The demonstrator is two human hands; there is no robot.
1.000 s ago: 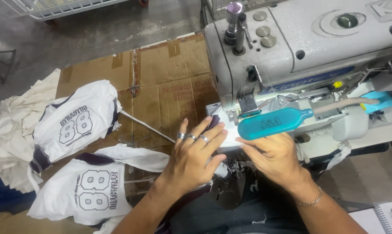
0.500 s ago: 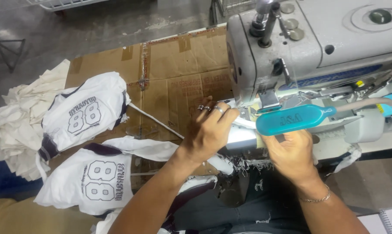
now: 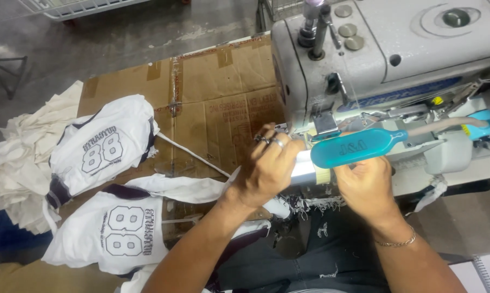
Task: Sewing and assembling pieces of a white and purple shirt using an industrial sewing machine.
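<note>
With cloth (image 3: 304, 165) pinched flat between the closed fingers of the left hand (image 3: 266, 168) and right hand (image 3: 364, 187), just under the sewing machine (image 3: 386, 59), a fingertip could be caught if pushed too near the needle.

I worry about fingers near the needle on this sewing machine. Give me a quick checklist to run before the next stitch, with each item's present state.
1. Left hand flat by the presser foot, fingers clear of the needle: cannot tell, the fingers hide it.
2. Right hand below the teal tool, away from the needle: ok.
3. Rings kept off moving parts: not ok, they sit close to the foot.
4. Fabric lying flat under the hands: cannot tell.
5. Finished white jerseys lying off the feed path: ok.
</note>
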